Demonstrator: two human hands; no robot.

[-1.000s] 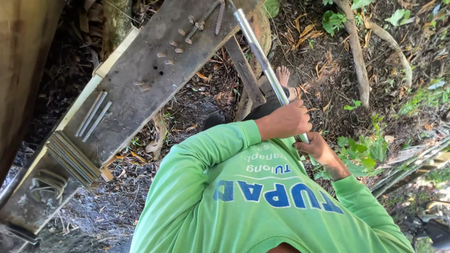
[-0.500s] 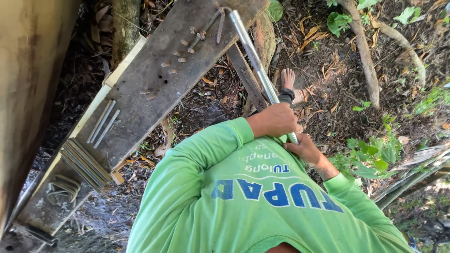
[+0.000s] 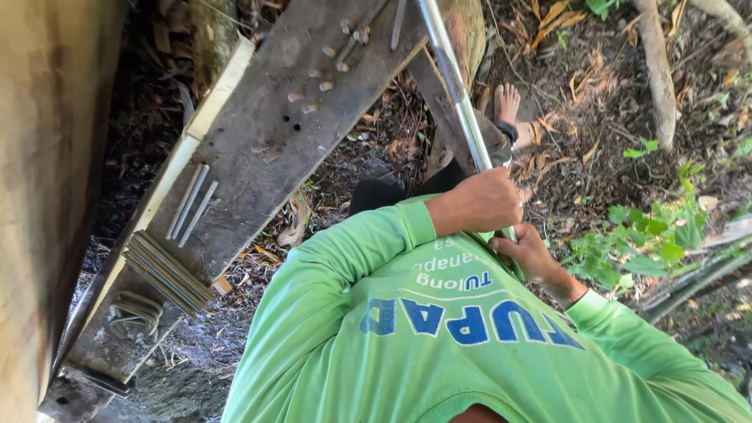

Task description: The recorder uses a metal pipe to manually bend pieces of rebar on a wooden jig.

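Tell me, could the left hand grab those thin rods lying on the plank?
Probably not right now. The left hand is wrapped around the metal pipe, and the thin rods lie well off along the plank, though nothing blocks the way.

Long silvery metal pipe (image 3: pixel 458 94) — slanted over the plank (image 3: pixel 266 157).

We see a bright green shirt (image 3: pixel 407 329) with blue lettering filling the lower frame. A silvery grey metal pipe (image 3: pixel 458 94) runs from the top centre. The plank (image 3: pixel 266 141) at upper left is weathered dark grey with a pale cream edge, carrying dull grey rods (image 3: pixel 189 202). Brown leaf litter (image 3: pixel 580 86) and green plants (image 3: pixel 650 243) colour the right.
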